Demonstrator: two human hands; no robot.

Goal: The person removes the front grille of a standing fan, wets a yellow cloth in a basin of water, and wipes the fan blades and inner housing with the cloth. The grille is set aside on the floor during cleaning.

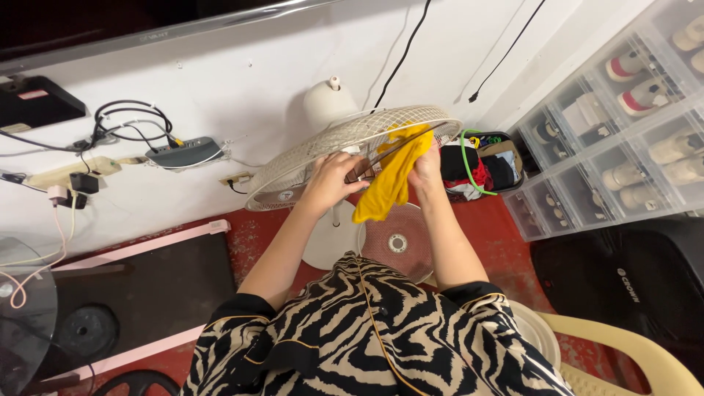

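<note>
A person wipes a fan (352, 150) with a yellow cloth (392, 176): the right hand (425, 165) grips the cloth against the rear grille, while the left hand (334, 180) closes on the grille rim beside it. The front grille (397, 242) already lies off, on the floor below the hands; how much is wiped clean cannot be judged. The blades are hidden behind hands and cloth.

Left hand (334, 178) gripping fan guard (308, 158), right hand (427, 167) pressing yellow cloth (392, 180) onto it, loose grille (397, 242) on red floor (499, 235) nearer, clear drawers (623, 125) far right.
</note>
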